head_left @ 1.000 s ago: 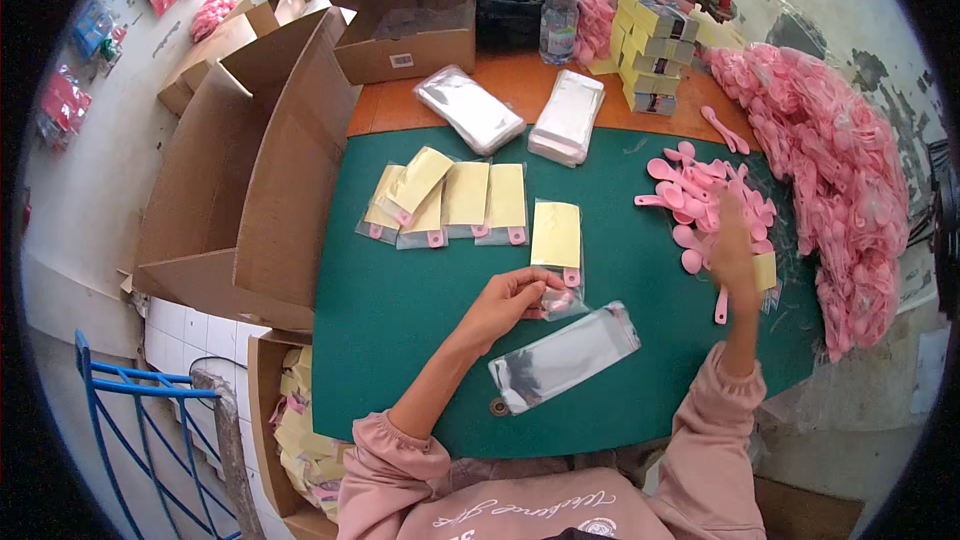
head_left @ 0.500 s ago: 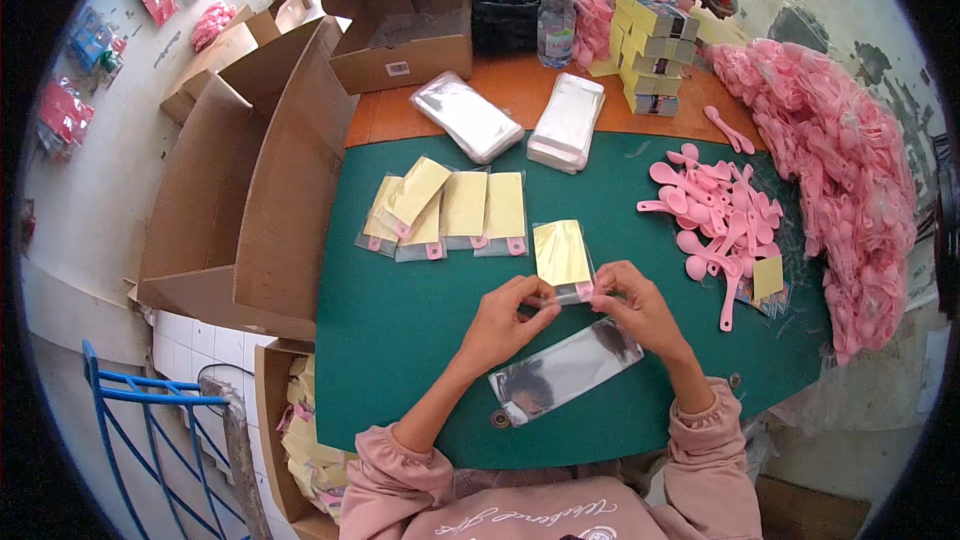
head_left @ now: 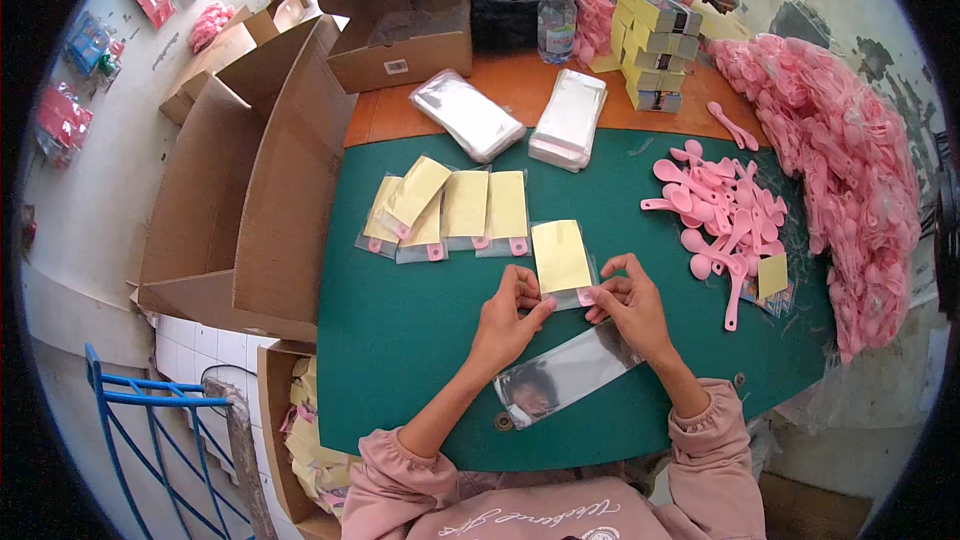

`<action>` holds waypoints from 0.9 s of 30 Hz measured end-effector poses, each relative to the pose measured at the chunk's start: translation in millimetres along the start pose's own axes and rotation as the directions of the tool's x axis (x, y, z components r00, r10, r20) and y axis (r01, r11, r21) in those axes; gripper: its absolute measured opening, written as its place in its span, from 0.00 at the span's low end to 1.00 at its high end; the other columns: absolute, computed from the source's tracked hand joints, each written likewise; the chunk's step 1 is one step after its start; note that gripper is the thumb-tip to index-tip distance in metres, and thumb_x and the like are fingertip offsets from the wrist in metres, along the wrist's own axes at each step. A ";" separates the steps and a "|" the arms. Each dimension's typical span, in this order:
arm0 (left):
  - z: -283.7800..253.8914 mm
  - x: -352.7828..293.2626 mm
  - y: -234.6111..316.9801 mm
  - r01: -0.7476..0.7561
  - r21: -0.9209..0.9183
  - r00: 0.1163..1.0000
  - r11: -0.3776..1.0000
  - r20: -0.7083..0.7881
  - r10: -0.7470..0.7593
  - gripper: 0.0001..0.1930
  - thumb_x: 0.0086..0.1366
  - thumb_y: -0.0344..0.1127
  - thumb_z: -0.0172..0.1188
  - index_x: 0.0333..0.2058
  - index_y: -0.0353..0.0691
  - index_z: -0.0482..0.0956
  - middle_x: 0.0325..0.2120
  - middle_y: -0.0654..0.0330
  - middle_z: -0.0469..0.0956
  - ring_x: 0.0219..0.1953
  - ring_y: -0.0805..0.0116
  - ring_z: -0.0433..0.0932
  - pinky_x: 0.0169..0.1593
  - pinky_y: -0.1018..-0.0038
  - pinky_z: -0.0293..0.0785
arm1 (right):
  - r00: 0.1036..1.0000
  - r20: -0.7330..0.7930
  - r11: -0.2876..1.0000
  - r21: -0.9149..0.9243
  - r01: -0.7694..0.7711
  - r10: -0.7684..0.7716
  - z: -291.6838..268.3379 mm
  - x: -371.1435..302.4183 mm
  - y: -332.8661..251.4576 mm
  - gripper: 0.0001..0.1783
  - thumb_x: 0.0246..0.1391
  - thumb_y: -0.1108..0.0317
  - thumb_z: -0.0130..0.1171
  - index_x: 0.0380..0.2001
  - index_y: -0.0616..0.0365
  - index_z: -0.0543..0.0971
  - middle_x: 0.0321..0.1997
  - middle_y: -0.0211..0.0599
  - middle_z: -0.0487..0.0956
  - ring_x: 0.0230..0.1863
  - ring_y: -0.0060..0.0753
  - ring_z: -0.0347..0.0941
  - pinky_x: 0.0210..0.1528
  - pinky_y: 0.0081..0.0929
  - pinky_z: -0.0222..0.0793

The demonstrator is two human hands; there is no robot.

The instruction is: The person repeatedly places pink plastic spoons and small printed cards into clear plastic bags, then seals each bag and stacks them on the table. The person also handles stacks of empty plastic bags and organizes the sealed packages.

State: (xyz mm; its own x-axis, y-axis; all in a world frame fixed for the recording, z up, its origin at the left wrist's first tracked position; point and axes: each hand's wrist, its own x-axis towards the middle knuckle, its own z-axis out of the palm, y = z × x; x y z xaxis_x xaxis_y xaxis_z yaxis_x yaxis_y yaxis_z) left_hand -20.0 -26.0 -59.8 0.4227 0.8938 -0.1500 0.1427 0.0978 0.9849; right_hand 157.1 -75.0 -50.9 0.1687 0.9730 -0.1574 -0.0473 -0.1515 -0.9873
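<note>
Open cardboard box (head_left: 405,25), clear water bottle (head_left: 556,2), stack of yellow boxes (head_left: 655,25), heap of pink plastic spoons (head_left: 850,155), two piles of clear sleeves (head_left: 520,118), blue metal frame (head_left: 140,440)

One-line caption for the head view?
Both hands, left hand and right hand, pinch a bagged yellow card on the green mat.

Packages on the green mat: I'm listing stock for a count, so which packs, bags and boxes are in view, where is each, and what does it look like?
Yellow card pack: mat centre, flat, pink tab, held by left hand and right hand.
Finished packs: row beside it, yellow, in clear sleeves.
Clear bag stacks: orange tabletop, glossy rectangles.
Yellow boxes: stacked far side.
Cardboard box: open, brown, far side.
Empty sleeve: near edge, shiny.
</note>
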 end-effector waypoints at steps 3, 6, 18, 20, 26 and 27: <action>-4.5 0.0 -5.9 -0.045 0.103 0.997 0.994 0.061 0.039 0.12 0.57 0.29 0.56 0.39 0.37 0.67 0.30 0.63 0.72 0.29 0.80 0.71 0.28 0.83 0.69 | 1.000 0.019 0.997 -0.081 0.004 -0.003 2.7 -1.5 -4.3 0.11 0.51 0.75 0.52 0.39 0.64 0.69 0.25 0.37 0.75 0.23 0.22 0.73 0.23 0.17 0.70; -6.1 -1.4 6.4 -0.121 0.125 0.992 0.985 0.050 0.115 0.15 0.54 0.28 0.58 0.42 0.38 0.70 0.34 0.61 0.76 0.29 0.76 0.74 0.27 0.80 0.69 | 0.995 0.002 0.956 -0.279 0.095 -0.098 -4.8 -1.9 -5.4 0.11 0.51 0.74 0.52 0.39 0.65 0.72 0.26 0.37 0.75 0.23 0.22 0.73 0.23 0.18 0.68; -36.0 -0.5 26.3 -0.321 0.759 0.824 0.566 -0.070 0.562 0.16 0.52 0.33 0.59 0.41 0.40 0.71 0.37 0.53 0.71 0.40 0.56 0.70 0.44 0.65 0.67 | 0.829 -0.223 -0.054 -0.955 -0.290 -0.514 -147.5 -16.4 -13.6 0.05 0.43 0.74 0.49 0.27 0.59 0.72 0.28 0.42 0.73 0.36 0.45 0.67 0.35 0.40 0.59; 5.2 -13.9 20.1 -0.466 0.595 0.870 0.655 0.175 0.460 0.15 0.52 0.33 0.59 0.39 0.38 0.71 0.34 0.52 0.69 0.39 0.55 0.70 0.42 0.66 0.67 | 0.841 -0.205 -0.050 -0.963 -0.264 -0.500 -148.4 -14.9 -12.7 0.05 0.44 0.74 0.50 0.28 0.59 0.71 0.28 0.42 0.73 0.36 0.46 0.67 0.35 0.40 0.58; 40.8 -21.7 -2.3 -0.463 0.495 0.885 0.735 0.218 0.410 0.13 0.51 0.27 0.58 0.38 0.37 0.72 0.30 0.53 0.69 0.34 0.57 0.72 0.37 0.68 0.69 | 0.875 -0.236 0.442 -0.896 -0.029 -0.423 -162.8 -17.3 -29.6 0.06 0.49 0.70 0.51 0.31 0.60 0.73 0.26 0.38 0.73 0.26 0.33 0.69 0.30 0.27 0.62; 39.1 -18.5 -6.0 -0.446 0.432 0.894 0.784 0.246 0.374 0.13 0.51 0.25 0.57 0.38 0.37 0.72 0.29 0.53 0.69 0.33 0.58 0.72 0.37 0.68 0.70 | 0.853 -0.342 0.622 -0.782 -0.027 -0.393 -161.5 -18.4 -37.1 0.07 0.50 0.69 0.52 0.31 0.61 0.73 0.25 0.34 0.73 0.25 0.28 0.67 0.28 0.24 0.62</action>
State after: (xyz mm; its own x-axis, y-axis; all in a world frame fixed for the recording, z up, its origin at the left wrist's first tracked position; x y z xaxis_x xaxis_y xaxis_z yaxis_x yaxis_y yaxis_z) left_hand 6.4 -60.2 -66.3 0.6516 0.7282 0.2125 0.3101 -0.5114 0.8015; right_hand 314.8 -115.4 -14.7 0.4995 0.8304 0.2468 0.7362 -0.2568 -0.6261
